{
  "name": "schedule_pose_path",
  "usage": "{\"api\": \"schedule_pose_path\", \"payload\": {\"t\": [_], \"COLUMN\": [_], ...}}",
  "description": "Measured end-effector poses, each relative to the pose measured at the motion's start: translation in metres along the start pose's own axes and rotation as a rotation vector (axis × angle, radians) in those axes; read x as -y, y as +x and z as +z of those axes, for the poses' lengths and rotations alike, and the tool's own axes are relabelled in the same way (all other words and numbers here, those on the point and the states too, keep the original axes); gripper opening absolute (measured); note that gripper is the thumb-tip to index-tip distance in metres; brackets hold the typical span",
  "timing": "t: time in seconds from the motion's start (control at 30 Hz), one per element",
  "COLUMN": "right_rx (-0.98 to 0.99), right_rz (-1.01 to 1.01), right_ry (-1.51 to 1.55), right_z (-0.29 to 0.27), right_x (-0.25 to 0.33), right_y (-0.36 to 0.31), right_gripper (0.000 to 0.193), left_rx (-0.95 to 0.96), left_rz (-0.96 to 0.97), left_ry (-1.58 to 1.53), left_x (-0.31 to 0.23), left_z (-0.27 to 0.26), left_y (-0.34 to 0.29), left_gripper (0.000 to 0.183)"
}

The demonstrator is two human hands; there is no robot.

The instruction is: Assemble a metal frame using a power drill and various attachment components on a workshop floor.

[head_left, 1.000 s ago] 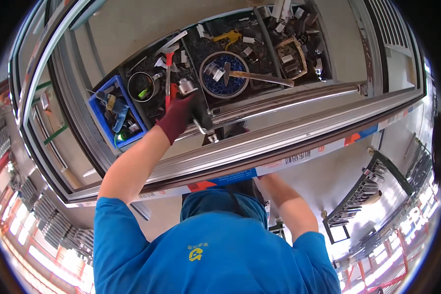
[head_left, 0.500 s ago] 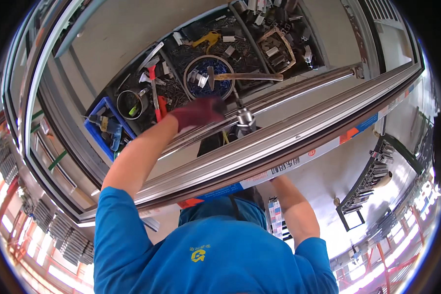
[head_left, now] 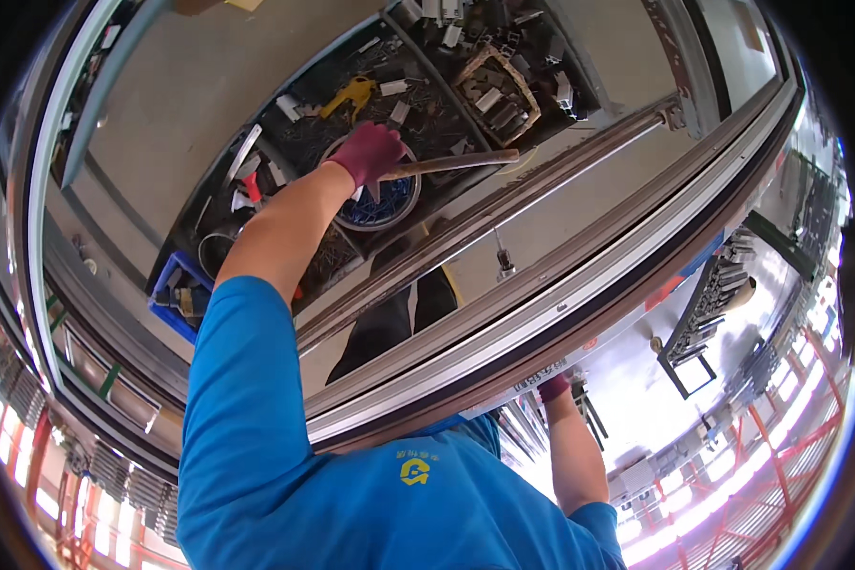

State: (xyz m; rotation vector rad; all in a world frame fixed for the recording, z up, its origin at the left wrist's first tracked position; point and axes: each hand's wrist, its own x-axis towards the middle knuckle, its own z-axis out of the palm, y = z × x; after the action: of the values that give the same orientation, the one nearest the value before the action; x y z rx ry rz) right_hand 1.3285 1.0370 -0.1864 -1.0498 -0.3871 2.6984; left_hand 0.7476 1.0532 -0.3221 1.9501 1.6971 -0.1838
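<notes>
the left hand [head_left: 370, 152], in a dark red glove, reaches far over the frame [head_left: 541, 313] to the round tub [head_left: 380, 195] of small blue parts, its fingers curled together over the near end of a wooden handle [head_left: 451, 163] that lies across the tub's rim. whether they are actually clamped on the handle i cannot tell. the right hand [head_left: 553, 388], also gloved, sits at the near underside of the frame; its fingers seem to press on the edge, but they are mostly hidden, so i cannot tell how they stand.

risks, as i judge them: the handle is long and rests on the tub's rim, so a lift by one end could swing it, tip the tub and spill the blue parts among the clutter. the reach is stretched over the frame, so the arm could knock the small metal fitting [head_left: 503, 258] standing on the rail. with only one hand steadying the long frame, a shift of weight could let it slide.

the surface is a dark tray [head_left: 304, 142] crowded with screws, metal offcuts, a yellow tool [head_left: 351, 93] and a woven basket [head_left: 499, 95] of brackets; a blue bin [head_left: 176, 294] sits to the left. beyond lies grey concrete floor. racks and red steelwork ring the near right of a bright workshop.
</notes>
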Motion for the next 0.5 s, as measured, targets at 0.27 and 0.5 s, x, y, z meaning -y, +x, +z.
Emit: {"api": "schedule_pose_path", "payload": {"t": [0.27, 0.5], "right_rx": [-0.202, -0.315], "right_rz": [-0.044, 0.003], "right_ry": [-0.426, -0.933], "right_z": [0.066, 0.071], "right_x": [-0.004, -0.008], "right_y": [0.008, 0.013], "right_gripper": [0.052, 0.068], "left_rx": [0.055, -0.302], "left_rz": [-0.012, -0.095], "left_ry": [0.050, -0.339], "left_x": [0.009, 0.019], "left_z": [0.011, 0.003], "left_y": [0.004, -0.031], "left_gripper": [0.024, 0.020]}}
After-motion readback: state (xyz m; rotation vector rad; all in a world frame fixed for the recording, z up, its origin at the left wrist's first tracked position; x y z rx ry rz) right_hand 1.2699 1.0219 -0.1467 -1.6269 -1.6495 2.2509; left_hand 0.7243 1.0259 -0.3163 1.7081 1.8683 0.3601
